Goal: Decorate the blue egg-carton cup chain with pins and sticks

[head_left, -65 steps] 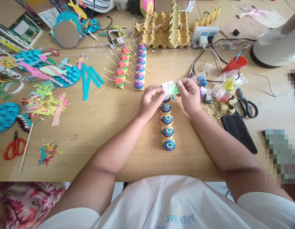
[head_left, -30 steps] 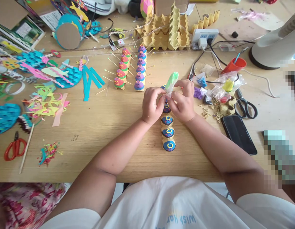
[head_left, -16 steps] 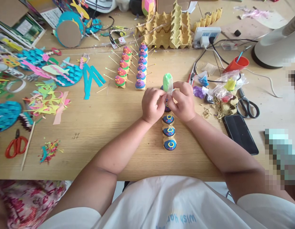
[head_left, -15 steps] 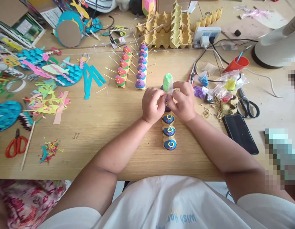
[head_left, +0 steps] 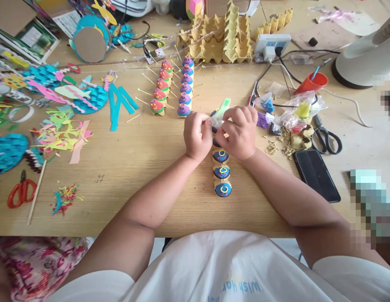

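A small clear plastic bag with light green clay (head_left: 223,108) is stretched between my two hands. My left hand (head_left: 197,135) pinches its near left edge between thumb and fingers. My right hand (head_left: 239,133) has its fingers curled on the other side of the bag. Below them stands an egg-carton strip (head_left: 222,172), its cups coated in blue and marked with yellow rings; my hands and the bag hide its far cups. Farther left stand two more strips, one red and green (head_left: 162,85), one purple and blue (head_left: 186,89), with thin sticks poking out.
Bags of coloured clay (head_left: 303,110), black scissors (head_left: 327,136) and a phone (head_left: 317,175) lie to the right. A red cup (head_left: 312,82) tilts beside cables and a power strip (head_left: 273,44). Paper scraps (head_left: 64,134) and red scissors (head_left: 22,191) lie left.
The green clay bag has tipped over to the right and sunk lower, its clear part now stretched between my fingers. My left hand has shifted slightly left.
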The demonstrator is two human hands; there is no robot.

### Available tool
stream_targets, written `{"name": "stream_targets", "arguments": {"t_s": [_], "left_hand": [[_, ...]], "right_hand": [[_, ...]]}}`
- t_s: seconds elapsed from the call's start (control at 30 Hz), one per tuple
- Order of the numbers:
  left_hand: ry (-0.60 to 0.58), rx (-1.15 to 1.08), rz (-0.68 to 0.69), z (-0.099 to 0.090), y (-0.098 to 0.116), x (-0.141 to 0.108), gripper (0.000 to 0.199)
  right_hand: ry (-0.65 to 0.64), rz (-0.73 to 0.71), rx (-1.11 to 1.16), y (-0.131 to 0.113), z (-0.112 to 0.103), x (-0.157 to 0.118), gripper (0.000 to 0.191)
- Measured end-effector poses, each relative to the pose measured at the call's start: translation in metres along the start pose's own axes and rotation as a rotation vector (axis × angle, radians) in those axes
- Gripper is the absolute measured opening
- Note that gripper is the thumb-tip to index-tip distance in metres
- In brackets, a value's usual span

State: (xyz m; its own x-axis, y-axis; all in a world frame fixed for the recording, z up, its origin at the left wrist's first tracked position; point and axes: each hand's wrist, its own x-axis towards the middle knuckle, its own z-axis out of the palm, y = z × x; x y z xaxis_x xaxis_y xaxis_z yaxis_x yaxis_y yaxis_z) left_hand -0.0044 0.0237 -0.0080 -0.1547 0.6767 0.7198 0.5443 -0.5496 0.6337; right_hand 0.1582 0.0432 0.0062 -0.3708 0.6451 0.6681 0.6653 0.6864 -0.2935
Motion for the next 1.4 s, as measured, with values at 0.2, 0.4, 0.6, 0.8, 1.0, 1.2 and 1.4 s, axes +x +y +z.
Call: {"name": "stream_targets", "arguments": {"t_s": [0.2,0.4,0.6,0.8,1.0,1.2,1.4], "left_hand": [[0.029,-0.112,-0.093,0.004,-0.011,0.004,0.042],[-0.003,-0.312,-0.223,0.007,-0.009,0.005,0.045],[-0.152,-0.446,-0.271,0.002,0.006,0.003,0.051],[-0.1,-0.484,-0.319,0.005,0.004,0.007,0.045],[-0.016,-0.32,-0.218,0.001,0.0,0.006,0.04],[-0.139,-0.133,0.042,-0.006,0.002,0.007,0.034],[-0.167,-0.007,0.065,-0.005,-0.003,0.007,0.04]], "right_hand": [[0.012,0.039,0.039,0.011,-0.005,-0.002,0.046],[0.088,0.042,0.109,0.02,-0.01,0.006,0.076],[-0.005,-0.039,0.102,0.019,-0.01,0.009,0.076],[-0.102,-0.044,0.142,0.023,-0.004,0.001,0.075],[-0.059,0.051,0.192,0.029,-0.001,0.002,0.076],[-0.027,0.078,0.222,0.03,0.002,0.002,0.073],[-0.113,0.047,0.296,0.027,0.0,0.005,0.067]]}}
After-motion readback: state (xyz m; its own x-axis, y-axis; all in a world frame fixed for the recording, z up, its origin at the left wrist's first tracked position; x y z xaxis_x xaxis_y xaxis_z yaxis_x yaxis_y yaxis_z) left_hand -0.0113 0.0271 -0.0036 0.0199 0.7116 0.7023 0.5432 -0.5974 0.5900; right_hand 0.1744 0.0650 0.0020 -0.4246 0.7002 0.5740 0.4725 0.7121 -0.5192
